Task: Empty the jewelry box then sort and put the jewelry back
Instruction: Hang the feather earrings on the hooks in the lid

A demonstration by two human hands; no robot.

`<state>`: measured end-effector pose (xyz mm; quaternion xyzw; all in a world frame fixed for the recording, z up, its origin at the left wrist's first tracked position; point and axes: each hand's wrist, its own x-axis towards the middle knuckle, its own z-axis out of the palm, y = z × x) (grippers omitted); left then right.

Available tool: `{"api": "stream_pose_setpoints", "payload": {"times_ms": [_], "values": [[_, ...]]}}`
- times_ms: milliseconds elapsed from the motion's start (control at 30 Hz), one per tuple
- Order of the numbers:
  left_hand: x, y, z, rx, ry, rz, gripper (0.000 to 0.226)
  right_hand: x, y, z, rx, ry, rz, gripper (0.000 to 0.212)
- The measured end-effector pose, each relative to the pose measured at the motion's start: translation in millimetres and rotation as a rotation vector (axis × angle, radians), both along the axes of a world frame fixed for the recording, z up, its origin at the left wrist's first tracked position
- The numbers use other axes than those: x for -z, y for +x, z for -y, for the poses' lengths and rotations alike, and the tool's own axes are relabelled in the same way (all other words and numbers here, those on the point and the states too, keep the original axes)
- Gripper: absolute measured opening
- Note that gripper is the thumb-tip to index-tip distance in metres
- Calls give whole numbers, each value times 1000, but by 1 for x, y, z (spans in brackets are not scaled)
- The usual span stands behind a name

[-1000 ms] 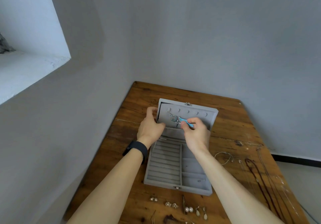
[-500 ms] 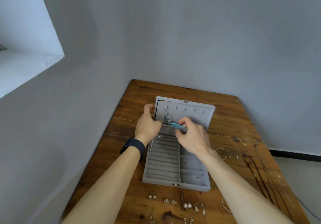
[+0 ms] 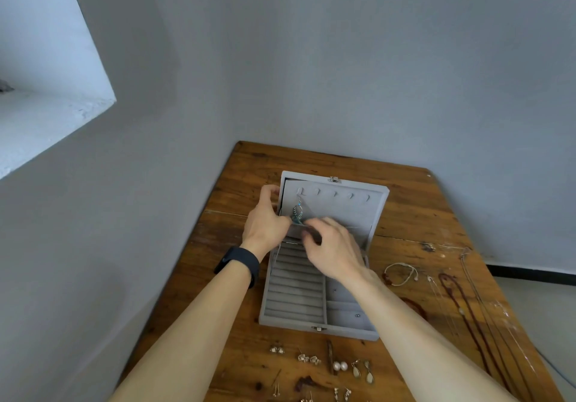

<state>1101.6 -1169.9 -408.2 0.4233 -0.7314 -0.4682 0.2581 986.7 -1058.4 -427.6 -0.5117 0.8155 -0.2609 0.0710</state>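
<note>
The jewelry box (image 3: 293,295) sits open on the wooden table (image 3: 414,214), the left hand (image 3: 265,222) gripping the left edge of its upright lid (image 3: 343,211), where an earring (image 3: 297,213) hangs from the leftmost hook beside the curled right hand (image 3: 335,250), whose hold I cannot tell.

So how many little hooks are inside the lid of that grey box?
5, in a row across the top of the lid: leftmost hook, carrying an earring, second hook, middle hook, fourth hook, rightmost hook. None looks hidden.
</note>
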Motion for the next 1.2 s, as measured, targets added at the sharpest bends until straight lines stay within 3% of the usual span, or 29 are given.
{"api": "stream_pose_setpoints", "payload": {"times_ms": [133,400,567,667,767,867,1000,1067,1200], "values": [[-1,3,2,33,21,-3,61,-9,7,9,-63,131,131,47],[-3,6,3,43,21,25,65,-12,0,-3,92,67,-71,32],[-3,7,5,51,36,29,66,-10,8,5,-59,117,101,54],[-6,9,5,73,49,43,66,-11,5,4,-53,133,115,54],[-16,14,6,-40,63,34,49,-11,0,-4,-5,119,121,50],[-28,22,8,-186,223,-41,31,-13,-3,-14,-11,107,110,47],[-43,32,0,-136,421,-158,35,-20,4,-29,3,30,146,48],[-54,37,-12,-58,440,-226,34,-25,12,-39,23,-54,230,42],[-75,35,-42,111,547,-371,29,-36,32,-66,50,-240,635,25]]}}
